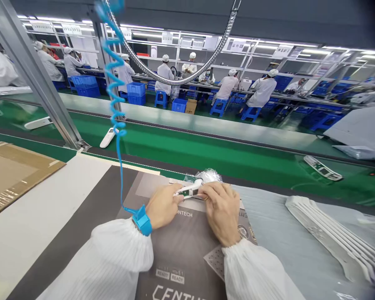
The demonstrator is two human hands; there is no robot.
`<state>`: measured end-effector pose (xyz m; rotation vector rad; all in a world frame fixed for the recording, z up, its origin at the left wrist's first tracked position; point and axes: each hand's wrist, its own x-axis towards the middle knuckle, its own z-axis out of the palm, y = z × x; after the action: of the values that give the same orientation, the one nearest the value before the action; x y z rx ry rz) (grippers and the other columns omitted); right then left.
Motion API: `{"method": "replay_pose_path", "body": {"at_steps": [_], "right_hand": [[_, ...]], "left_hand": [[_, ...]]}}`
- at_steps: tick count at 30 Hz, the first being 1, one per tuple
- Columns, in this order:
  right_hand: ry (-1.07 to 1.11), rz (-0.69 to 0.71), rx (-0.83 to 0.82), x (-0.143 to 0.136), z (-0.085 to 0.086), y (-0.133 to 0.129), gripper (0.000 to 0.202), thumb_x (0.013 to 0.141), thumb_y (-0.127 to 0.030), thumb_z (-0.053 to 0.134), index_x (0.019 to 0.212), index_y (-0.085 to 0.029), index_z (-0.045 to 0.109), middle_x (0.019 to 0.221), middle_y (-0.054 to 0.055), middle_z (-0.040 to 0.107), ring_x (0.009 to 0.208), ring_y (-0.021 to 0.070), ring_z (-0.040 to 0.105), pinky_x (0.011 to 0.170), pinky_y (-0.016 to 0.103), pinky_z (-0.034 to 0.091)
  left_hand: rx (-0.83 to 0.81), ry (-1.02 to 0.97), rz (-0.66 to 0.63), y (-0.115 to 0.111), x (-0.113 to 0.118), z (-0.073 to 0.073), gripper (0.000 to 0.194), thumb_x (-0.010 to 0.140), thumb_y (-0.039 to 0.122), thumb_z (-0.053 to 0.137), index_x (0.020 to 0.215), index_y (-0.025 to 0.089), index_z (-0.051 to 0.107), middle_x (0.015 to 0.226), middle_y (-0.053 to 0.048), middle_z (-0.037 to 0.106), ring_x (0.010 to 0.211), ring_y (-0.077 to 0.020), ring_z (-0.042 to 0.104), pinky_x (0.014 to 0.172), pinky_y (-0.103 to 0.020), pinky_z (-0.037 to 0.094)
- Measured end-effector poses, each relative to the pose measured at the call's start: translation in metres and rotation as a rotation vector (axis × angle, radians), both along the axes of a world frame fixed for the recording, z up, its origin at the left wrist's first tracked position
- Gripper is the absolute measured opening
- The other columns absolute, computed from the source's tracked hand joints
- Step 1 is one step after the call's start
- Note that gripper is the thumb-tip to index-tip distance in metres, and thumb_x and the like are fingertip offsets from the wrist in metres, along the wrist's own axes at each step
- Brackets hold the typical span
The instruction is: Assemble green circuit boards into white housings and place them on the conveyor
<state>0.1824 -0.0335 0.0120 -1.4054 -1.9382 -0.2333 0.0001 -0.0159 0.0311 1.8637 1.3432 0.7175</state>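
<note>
Both hands meet over a dark printed cardboard sheet (181, 246). Between them is a small white device (188, 191) with a green circuit board showing. My left hand (164, 205) pinches the device's left end between thumb and fingers; a blue wrist strap (142, 221) with a coiled cord circles that wrist. My right hand (221, 208) has its fingers closed at the right end of the device, near a dark part. Crumpled clear plastic (210, 176) lies just behind the hands.
A green conveyor belt (181, 143) runs behind the work surface, carrying white devices (108, 137). Several curved white casings (331, 237) are stacked at right. Brown cardboard (15, 171) lies left beside a metal post (40, 75). A coiled blue cord hangs down. Several people sit beyond.
</note>
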Motion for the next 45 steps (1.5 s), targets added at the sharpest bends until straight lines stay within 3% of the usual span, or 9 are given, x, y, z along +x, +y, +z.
{"method": "replay_pose_path", "body": {"at_steps": [5, 9, 13, 16, 23, 32, 38, 42, 45], "right_hand": [[0.176, 0.019, -0.134, 0.004, -0.003, 0.019, 0.019, 0.097, -0.026, 0.044, 0.085, -0.022, 0.058, 0.095, 0.004, 0.067, 0.089, 0.0205, 0.054, 0.079, 0.034, 0.031], [0.075, -0.363, -0.31, 0.024, 0.003, 0.058, 0.02, 0.094, -0.026, 0.043, 0.083, -0.019, 0.058, 0.092, 0.01, 0.065, 0.092, 0.0264, 0.052, 0.076, 0.037, 0.03], [-0.053, -0.425, -0.303, 0.05, 0.012, 0.068, 0.013, 0.089, -0.025, 0.052, 0.097, -0.02, 0.061, 0.105, 0.009, 0.064, 0.1, 0.0252, 0.053, 0.08, 0.037, 0.029], [-0.101, -0.464, -0.278, 0.086, 0.014, 0.043, 0.017, 0.091, -0.031, 0.051, 0.103, -0.023, 0.061, 0.105, 0.005, 0.064, 0.1, 0.0221, 0.055, 0.081, 0.035, 0.031], [-0.413, -0.961, -0.469, 0.198, 0.016, -0.041, 0.015, 0.088, -0.022, 0.054, 0.093, -0.015, 0.067, 0.101, 0.015, 0.068, 0.102, 0.0305, 0.059, 0.082, 0.042, 0.032], [-0.474, -1.031, -0.493, 0.211, 0.01, -0.072, 0.018, 0.09, -0.025, 0.051, 0.094, -0.018, 0.067, 0.104, 0.015, 0.068, 0.104, 0.0302, 0.06, 0.083, 0.044, 0.035], [-0.242, -0.795, -0.529, 0.194, 0.04, -0.08, 0.026, 0.091, -0.036, 0.05, 0.09, -0.02, 0.069, 0.089, 0.011, 0.07, 0.088, 0.0282, 0.062, 0.074, 0.038, 0.038], [0.344, -0.215, -0.88, 0.134, 0.064, -0.057, 0.037, 0.089, -0.046, 0.051, 0.112, -0.021, 0.065, 0.073, 0.002, 0.068, 0.066, 0.0202, 0.059, 0.062, 0.03, 0.038], [0.572, 0.135, -1.039, 0.079, 0.058, -0.027, 0.036, 0.08, -0.046, 0.065, 0.106, -0.021, 0.069, 0.067, -0.002, 0.066, 0.064, 0.0168, 0.056, 0.064, 0.028, 0.039]], "left_hand": [[0.007, 0.065, 0.354, 0.017, -0.011, -0.008, 0.029, 0.089, 0.024, 0.049, 0.111, 0.021, 0.067, 0.099, -0.009, 0.073, 0.099, -0.0273, 0.064, 0.086, -0.034, 0.044], [-0.009, 0.013, 0.343, 0.019, -0.017, -0.005, 0.025, 0.087, 0.029, 0.048, 0.103, 0.022, 0.066, 0.094, -0.007, 0.072, 0.085, -0.0245, 0.065, 0.074, -0.031, 0.043], [-0.029, 0.003, 0.331, 0.017, -0.019, 0.0, 0.031, 0.086, 0.041, 0.045, 0.097, 0.02, 0.064, 0.077, -0.005, 0.068, 0.07, -0.0231, 0.06, 0.063, -0.03, 0.039], [-0.058, 0.005, 0.329, 0.018, -0.019, 0.001, 0.033, 0.085, 0.047, 0.043, 0.093, 0.022, 0.064, 0.065, -0.002, 0.062, 0.065, -0.023, 0.058, 0.061, -0.03, 0.036], [-0.098, -0.06, 0.306, 0.015, -0.014, 0.002, 0.031, 0.083, 0.049, 0.045, 0.085, 0.023, 0.061, 0.061, 0.0, 0.06, 0.065, -0.0226, 0.056, 0.061, -0.03, 0.035], [-0.23, -0.237, 0.254, 0.013, -0.012, 0.002, 0.038, 0.084, 0.055, 0.047, 0.084, 0.021, 0.064, 0.073, -0.003, 0.067, 0.081, -0.0248, 0.061, 0.066, -0.03, 0.038], [-0.325, -0.461, 0.238, 0.009, -0.008, 0.008, 0.042, 0.079, 0.055, 0.057, 0.096, 0.018, 0.066, 0.068, -0.001, 0.065, 0.073, -0.0193, 0.06, 0.069, -0.029, 0.042], [-0.304, -0.573, 0.186, 0.007, -0.005, 0.011, 0.047, 0.076, 0.056, 0.062, 0.102, 0.017, 0.064, 0.066, 0.001, 0.062, 0.062, -0.0142, 0.052, 0.06, -0.026, 0.041], [-0.261, -0.551, 0.22, 0.009, -0.005, 0.013, 0.05, 0.083, 0.062, 0.052, 0.1, 0.017, 0.065, 0.066, 0.0, 0.063, 0.057, -0.0128, 0.05, 0.057, -0.025, 0.04]]}}
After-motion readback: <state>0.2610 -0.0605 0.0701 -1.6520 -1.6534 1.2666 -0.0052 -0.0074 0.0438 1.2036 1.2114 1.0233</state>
